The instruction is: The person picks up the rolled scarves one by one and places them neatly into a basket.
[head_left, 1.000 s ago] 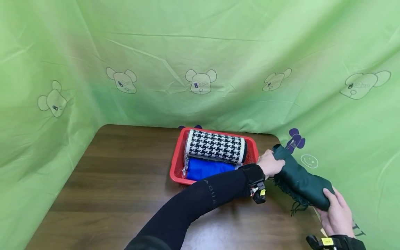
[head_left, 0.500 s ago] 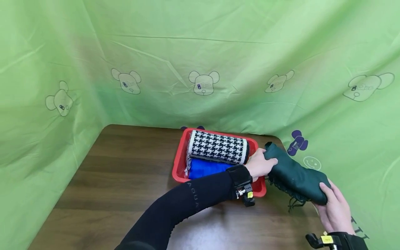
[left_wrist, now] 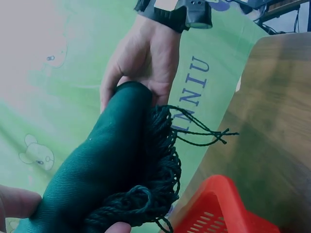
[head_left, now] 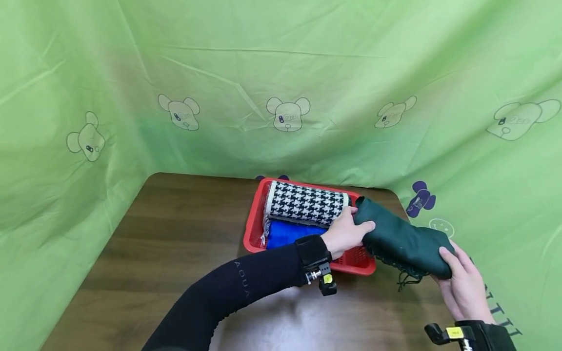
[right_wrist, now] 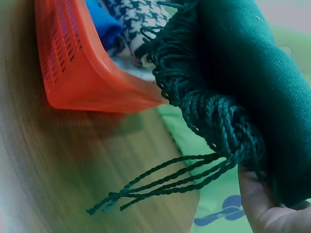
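Both hands hold a rolled dark green scarf with twisted fringe, raised over the right end of a red plastic basket. My left hand grips its upper left end, thumb on top. The right hand holds the lower right end, thumb over the cloth. Loose fringe strands dangle from the roll in the right wrist view. Inside the basket lie a black-and-white houndstooth roll at the back and a bright blue folded cloth in front, partly covered by my left hand.
The basket stands near the back edge of a brown wooden table. Green curtain with bear drawings hangs behind and along both sides. My left sleeve crosses in front of the basket.
Both hands have carried the green scarf leftward, from beside the basket to over its right end. Their grip on it stays the same. The head view has shifted slightly.
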Demonstrator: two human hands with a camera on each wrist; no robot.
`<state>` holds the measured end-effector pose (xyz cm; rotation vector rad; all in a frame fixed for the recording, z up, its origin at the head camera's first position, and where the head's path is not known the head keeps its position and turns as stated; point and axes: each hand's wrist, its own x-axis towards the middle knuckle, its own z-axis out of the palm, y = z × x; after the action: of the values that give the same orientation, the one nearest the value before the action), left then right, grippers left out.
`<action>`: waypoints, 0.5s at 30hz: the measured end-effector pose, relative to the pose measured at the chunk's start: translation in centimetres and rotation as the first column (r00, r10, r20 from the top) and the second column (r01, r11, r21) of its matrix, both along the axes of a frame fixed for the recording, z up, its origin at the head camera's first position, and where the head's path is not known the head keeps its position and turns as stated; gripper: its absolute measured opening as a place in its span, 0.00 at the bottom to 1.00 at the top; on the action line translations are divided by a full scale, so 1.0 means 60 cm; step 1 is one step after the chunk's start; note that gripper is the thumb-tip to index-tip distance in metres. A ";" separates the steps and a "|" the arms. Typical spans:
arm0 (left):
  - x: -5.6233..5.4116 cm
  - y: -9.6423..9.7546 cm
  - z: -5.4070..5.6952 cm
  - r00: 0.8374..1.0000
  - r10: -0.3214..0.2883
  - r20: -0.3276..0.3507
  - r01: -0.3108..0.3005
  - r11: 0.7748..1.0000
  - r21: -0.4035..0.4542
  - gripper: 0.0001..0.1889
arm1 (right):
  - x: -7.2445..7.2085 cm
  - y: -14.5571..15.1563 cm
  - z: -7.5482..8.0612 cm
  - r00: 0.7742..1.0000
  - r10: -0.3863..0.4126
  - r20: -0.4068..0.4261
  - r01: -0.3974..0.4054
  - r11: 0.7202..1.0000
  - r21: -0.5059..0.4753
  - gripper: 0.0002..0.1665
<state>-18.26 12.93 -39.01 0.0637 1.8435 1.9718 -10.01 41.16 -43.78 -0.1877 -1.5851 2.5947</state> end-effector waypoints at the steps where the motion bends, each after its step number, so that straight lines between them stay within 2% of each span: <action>1: 0.001 -0.005 -0.001 1.000 -0.005 0.005 0.005 1.000 0.018 0.28 | -0.001 -0.002 0.001 1.000 0.001 0.007 -0.002 1.000 0.006 0.22; 8: 0.010 -0.036 -0.010 0.999 -0.015 0.034 0.012 0.996 0.083 0.29 | -0.008 -0.021 0.000 0.999 0.005 0.042 -0.006 0.999 0.036 0.21; 15: 0.017 -0.075 -0.017 0.998 -0.032 0.051 0.025 0.991 0.129 0.30 | -0.015 -0.049 -0.003 0.998 0.044 0.049 -0.049 0.992 0.118 0.22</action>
<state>-17.26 8.46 -40.01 0.0756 1.6725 2.0505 -10.92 38.24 -43.97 -0.2053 -1.7752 2.5366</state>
